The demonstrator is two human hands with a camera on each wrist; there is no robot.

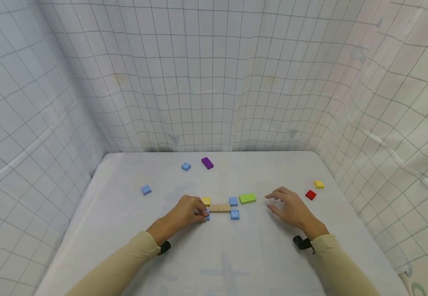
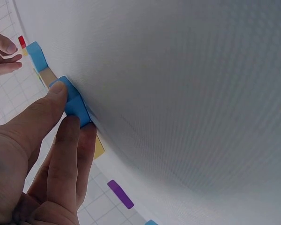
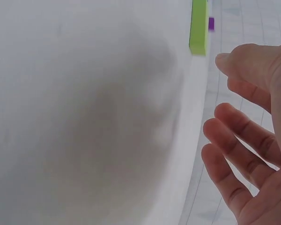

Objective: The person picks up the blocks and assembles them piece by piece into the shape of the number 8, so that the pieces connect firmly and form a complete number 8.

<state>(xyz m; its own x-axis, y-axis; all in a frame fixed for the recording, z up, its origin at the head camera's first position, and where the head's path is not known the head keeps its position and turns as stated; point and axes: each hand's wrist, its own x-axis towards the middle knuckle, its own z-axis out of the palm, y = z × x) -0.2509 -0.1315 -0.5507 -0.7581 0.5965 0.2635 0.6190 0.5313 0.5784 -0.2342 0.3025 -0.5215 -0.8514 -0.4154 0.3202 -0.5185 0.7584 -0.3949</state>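
My left hand point(image 1: 189, 210) pinches blue material between thumb and fingers; in the left wrist view two blue blocks point(image 2: 77, 110) appear side by side there, at the end of a light wooden strip point(image 1: 220, 208). A yellow block point(image 1: 206, 201) lies just beyond those fingers. At the strip's right end are a plain blue block point(image 1: 233, 201) and, nearer me, a blue block marked 5 point(image 1: 234, 214). To their right lies a lime-green block point(image 1: 247, 198). My right hand point(image 1: 288, 207) hovers right of it, fingers loosely bent and holding nothing.
Farther back lie a purple block point(image 1: 207, 163) and a blue numbered block point(image 1: 186, 166). Another blue block point(image 1: 146, 190) is at left. A red block point(image 1: 311, 195) and a yellow block point(image 1: 319, 184) lie at right. Checked white curtains point(image 1: 214, 82) surround the white-covered table point(image 1: 125, 172).
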